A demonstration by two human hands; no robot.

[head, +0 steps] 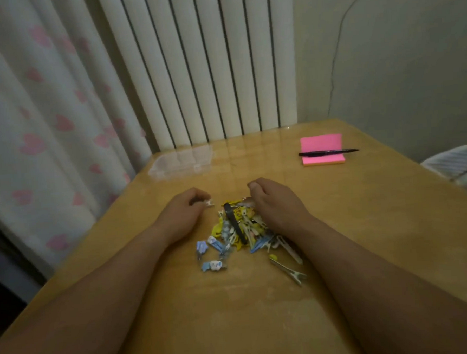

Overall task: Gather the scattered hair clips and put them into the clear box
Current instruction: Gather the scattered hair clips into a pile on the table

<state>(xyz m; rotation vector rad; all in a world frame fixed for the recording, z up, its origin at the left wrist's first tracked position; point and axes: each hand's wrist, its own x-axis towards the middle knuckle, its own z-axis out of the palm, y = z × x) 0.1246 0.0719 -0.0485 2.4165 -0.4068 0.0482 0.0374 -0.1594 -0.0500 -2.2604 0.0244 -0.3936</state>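
A pile of hair clips, yellow, blue, white and one long black, lies in the middle of the wooden table. My left hand sits at the pile's left edge, its curled fingers pinching a small white clip. My right hand rests on the pile's right side with fingers curled over the clips; what it holds is hidden. Several loose clips lie nearer me, among them a blue-and-white one and a metal one. The clear box stands at the far left table edge, beyond both hands.
A pink sticky-note pad with a black pen across it lies at the far right. A white radiator and a curtain with pink hearts stand behind the table. Pale fabric shows at the right edge.
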